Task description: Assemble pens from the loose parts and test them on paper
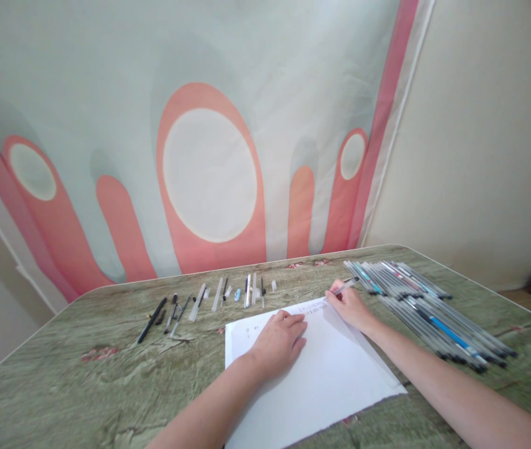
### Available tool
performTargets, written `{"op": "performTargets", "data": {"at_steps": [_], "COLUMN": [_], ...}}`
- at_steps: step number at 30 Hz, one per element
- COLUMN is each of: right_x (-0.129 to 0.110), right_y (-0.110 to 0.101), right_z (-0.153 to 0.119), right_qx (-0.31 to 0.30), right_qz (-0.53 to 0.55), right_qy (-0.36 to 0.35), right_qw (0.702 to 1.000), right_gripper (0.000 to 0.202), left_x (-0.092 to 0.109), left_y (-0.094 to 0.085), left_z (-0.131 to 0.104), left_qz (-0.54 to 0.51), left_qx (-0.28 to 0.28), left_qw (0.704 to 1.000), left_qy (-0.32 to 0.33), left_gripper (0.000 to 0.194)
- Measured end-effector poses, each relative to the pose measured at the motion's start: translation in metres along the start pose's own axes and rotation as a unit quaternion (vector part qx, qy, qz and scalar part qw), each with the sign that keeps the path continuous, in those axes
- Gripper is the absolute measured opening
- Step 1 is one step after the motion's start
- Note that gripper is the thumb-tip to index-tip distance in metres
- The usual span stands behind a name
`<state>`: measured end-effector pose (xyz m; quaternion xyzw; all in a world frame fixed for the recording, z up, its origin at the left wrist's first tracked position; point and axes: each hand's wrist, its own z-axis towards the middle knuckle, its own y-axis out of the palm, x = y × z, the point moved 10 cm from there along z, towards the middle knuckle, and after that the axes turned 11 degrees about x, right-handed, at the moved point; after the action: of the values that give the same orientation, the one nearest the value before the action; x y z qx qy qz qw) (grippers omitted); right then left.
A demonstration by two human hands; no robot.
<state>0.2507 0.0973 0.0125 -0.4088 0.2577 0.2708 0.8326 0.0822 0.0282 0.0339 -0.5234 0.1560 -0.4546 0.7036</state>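
Observation:
A white sheet of paper (321,380) lies on the table, with small faint marks along its top edge and near its upper left corner. My left hand (280,342) rests flat on the paper, fingers stretched out. At the paper's top right, my right hand (347,304) is closed around a pen (345,286) with a clear barrel and a dark end. The pen's tip is down by the marks at the top edge, partly hidden by my fingers.
Several pens and clear pen parts (218,294) lie spread in a row behind and left of the paper. To the right lie two bundles of clear pens (433,324), a few of them blue. The wood-patterned table (120,386) ends at a printed cloth (274,56).

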Motion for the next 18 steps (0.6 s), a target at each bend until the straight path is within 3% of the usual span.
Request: {"op": "performTargets", "data": {"at_steps": [18], "right_x": [0.0025], "right_y": [-0.0010], "right_z": [-0.0006], "right_qx": [-0.002], "right_qz": [-0.017], "right_qy": [0.006], "right_qw": [1.000], "right_gripper": [0.018], "left_x": [0.0001], "left_y": [0.0014], "left_z": [-0.0012], "left_qz": [0.033], "left_qx": [-0.007], "left_qw": [0.999], "left_qy": [0.008], "left_gripper": [0.033]}}
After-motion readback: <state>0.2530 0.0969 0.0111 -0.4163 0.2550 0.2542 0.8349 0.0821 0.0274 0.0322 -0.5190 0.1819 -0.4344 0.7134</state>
